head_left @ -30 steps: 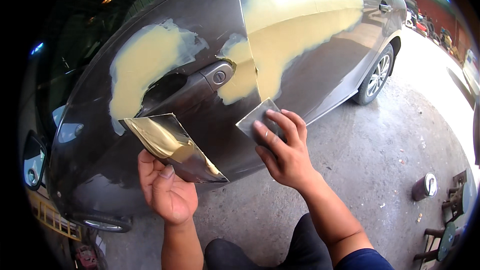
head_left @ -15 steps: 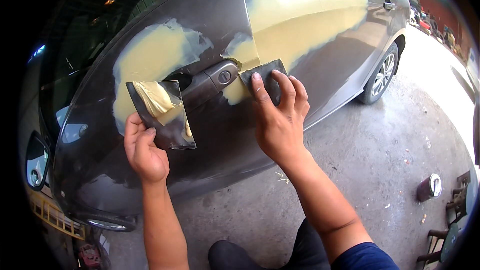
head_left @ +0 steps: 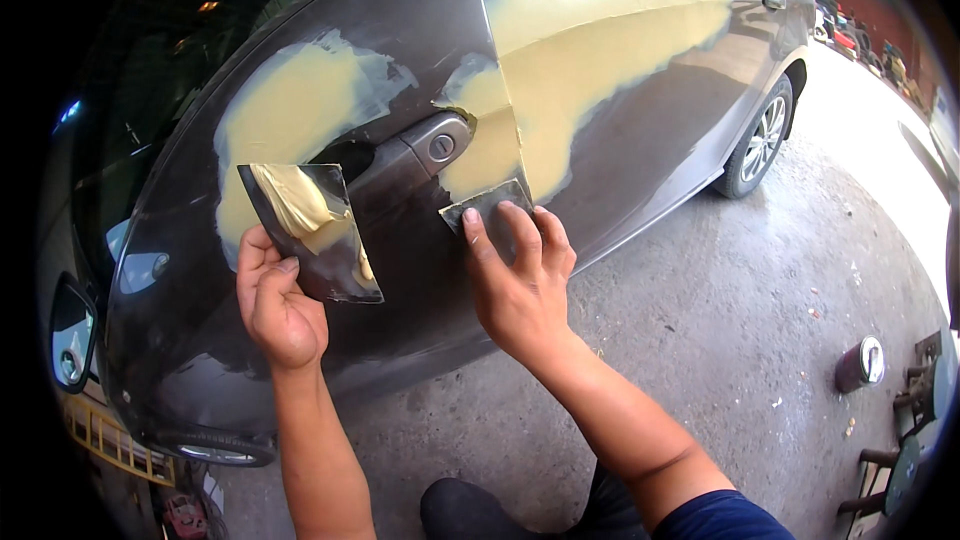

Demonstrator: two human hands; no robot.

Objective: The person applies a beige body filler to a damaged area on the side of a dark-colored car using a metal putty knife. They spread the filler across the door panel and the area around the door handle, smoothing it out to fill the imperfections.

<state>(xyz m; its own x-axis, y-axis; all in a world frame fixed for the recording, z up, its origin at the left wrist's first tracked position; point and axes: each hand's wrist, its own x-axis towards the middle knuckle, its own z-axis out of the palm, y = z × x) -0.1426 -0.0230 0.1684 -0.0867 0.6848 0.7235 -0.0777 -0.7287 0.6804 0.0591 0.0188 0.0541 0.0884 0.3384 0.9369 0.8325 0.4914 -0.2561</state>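
Observation:
My left hand (head_left: pixel 283 305) grips a dark, flat rectangular plate (head_left: pixel 325 265), with a thick smear of yellow body filler (head_left: pixel 292 202) on its upper part. In my right hand (head_left: pixel 520 275) is a thin dark putty spreader (head_left: pixel 490 203), fingers pressed on its back. Its edge lies against the car door, just below the filler patch (head_left: pixel 485 155) beside the door handle (head_left: pixel 432 147). Filler also covers the door left of the handle (head_left: pixel 285 115) and a large area of the panel across the seam (head_left: pixel 610 25).
A dark grey car (head_left: pixel 420 270) fills the far side, its wheel (head_left: pixel 764 145) at right and side mirror (head_left: pixel 73 330) at left. On the concrete floor (head_left: pixel 720 310) stand a paint can (head_left: pixel 860 365) and dark stools (head_left: pixel 890 480). A yellow ladder (head_left: pixel 115 435) lies at lower left.
My right hand has drawn the spreader down and slightly left, and more filler shows between the handle and the seam. The left hand with its plate has shifted slightly left.

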